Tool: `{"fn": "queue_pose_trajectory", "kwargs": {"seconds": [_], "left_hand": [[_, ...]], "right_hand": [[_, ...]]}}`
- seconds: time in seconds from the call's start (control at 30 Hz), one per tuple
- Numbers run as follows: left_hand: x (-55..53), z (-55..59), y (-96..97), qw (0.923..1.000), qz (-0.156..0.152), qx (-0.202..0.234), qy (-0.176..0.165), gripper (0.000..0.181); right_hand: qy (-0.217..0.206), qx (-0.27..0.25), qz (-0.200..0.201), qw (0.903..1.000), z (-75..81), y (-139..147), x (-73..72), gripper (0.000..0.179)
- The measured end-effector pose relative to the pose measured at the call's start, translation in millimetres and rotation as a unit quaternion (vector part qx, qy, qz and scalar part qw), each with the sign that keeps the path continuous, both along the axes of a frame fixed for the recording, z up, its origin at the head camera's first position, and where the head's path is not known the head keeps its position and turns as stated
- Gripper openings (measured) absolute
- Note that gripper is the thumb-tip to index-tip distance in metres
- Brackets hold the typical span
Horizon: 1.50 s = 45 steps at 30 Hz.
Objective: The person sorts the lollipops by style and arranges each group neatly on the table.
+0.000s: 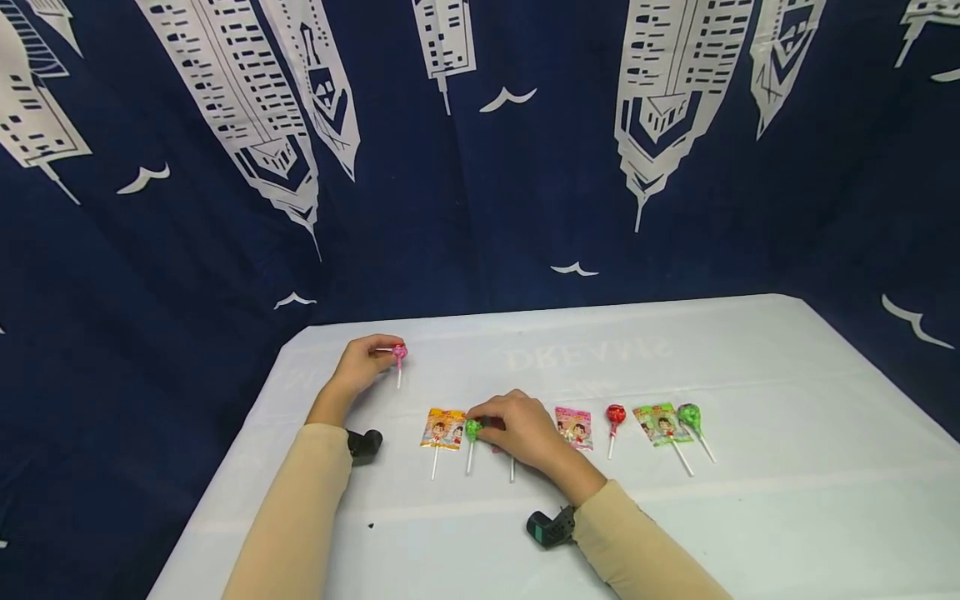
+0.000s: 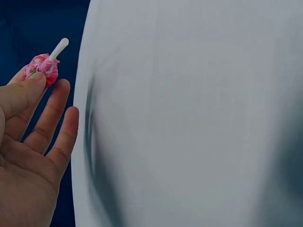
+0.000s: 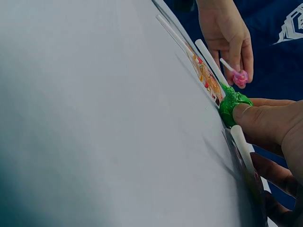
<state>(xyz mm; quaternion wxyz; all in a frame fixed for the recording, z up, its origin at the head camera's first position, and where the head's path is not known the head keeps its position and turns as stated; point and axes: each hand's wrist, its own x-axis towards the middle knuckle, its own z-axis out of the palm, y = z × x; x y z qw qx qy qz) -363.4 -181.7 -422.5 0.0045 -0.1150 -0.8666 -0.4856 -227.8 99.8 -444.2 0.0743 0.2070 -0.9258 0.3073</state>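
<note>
Overall, head view: at the far left of the tabletop [image 1: 787, 500], the left hand [image 1: 360, 365] pinches a pink lollipop [image 1: 400, 352]; nearer, the right hand [image 1: 523, 427] grips a green lollipop [image 1: 472, 428] just right of an orange packet [image 1: 442, 427]. Steadying it without nudging that packet probably calls for a light hold. Left wrist view: thumb and finger clasp the pink head, others extended. Right wrist view: thumb presses the green wrapper, lower fingers near a white stick [image 3: 241, 143].

White surface [image 1: 810, 500]. Lying on it, left to right: dark speck [image 1: 371, 526], orange-packeted lollipop [image 1: 442, 428], pink packet [image 1: 574, 427], red lollipop [image 1: 616, 415], green-packeted lollipop [image 1: 662, 424], green ball lollipop [image 1: 689, 415].
</note>
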Motion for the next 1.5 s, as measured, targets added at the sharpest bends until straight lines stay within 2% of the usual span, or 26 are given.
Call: {"fn": "queue_pose_trajectory", "kwargs": {"seconds": [0.3,0.43,0.7,1.17,1.5], "left_hand": [[-14.1,-5.8,8.7,0.9999,0.005,-0.014,0.003,0.031],[-16.8,-8.4,10.7,0.9997,0.012,-0.019,0.01,0.03],[-15.3,-16.3,12.5,0.999,0.023,-0.032,-0.02,0.03],[-16.1,-26.6,11.4,0.9993,0.027,-0.021,-0.016,0.032],[-15.2,-27.7,12.1,0.9995,0.023,-0.022,-0.006,0.035]], "right_hand": [[0.003,-0.003,0.0,1.0,0.3,1.8,-0.7,0.026],[0.005,-0.003,0.002,1.0,0.0,1.7,0.0,0.026],[0.013,0.013,0.006,0.9998,-2.9,-0.9,-0.1,0.027],[0.009,0.003,0.004,0.9999,-4.3,-0.7,0.0,0.026],[0.005,0.001,-0.003,1.0,-3.6,-1.1,-0.9,0.026]]}}
